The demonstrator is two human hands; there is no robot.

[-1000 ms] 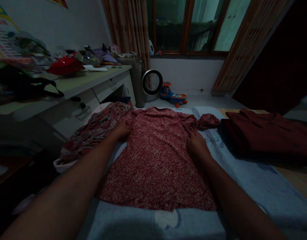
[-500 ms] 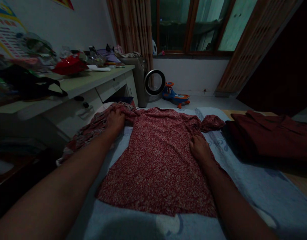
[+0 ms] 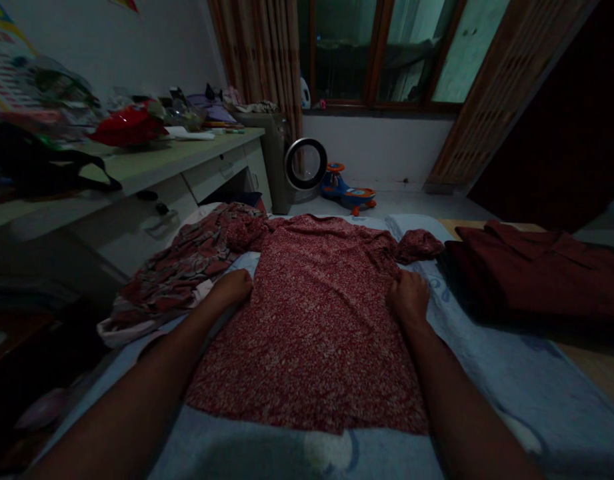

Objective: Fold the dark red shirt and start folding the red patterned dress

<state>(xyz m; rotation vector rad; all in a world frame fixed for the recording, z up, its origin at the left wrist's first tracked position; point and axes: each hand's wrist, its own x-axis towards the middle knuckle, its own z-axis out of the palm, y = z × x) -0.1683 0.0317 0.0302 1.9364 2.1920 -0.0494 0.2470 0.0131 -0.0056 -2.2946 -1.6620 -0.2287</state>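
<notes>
A red dress with a small white print [image 3: 317,313] lies spread flat on a pale blue blanket [image 3: 487,347]. My left hand [image 3: 233,288] rests at the dress's left side edge with its fingers curled in. My right hand [image 3: 409,297] sits at the right side edge, just below the short sleeve, fingers bent and closed on the fabric's edge. Both forearms reach in from the bottom of the view.
A patterned reddish garment [image 3: 187,263] lies bunched left of the dress. A folded dark maroon garment [image 3: 537,267] lies on the right. A cluttered desk [image 3: 151,167] runs along the left wall. A round fan [image 3: 305,165] and a toy car [image 3: 347,190] stand on the floor beyond.
My left hand drew back from the dress's left shoulder down to its side edge. My right hand shifted slightly outward on the right edge.
</notes>
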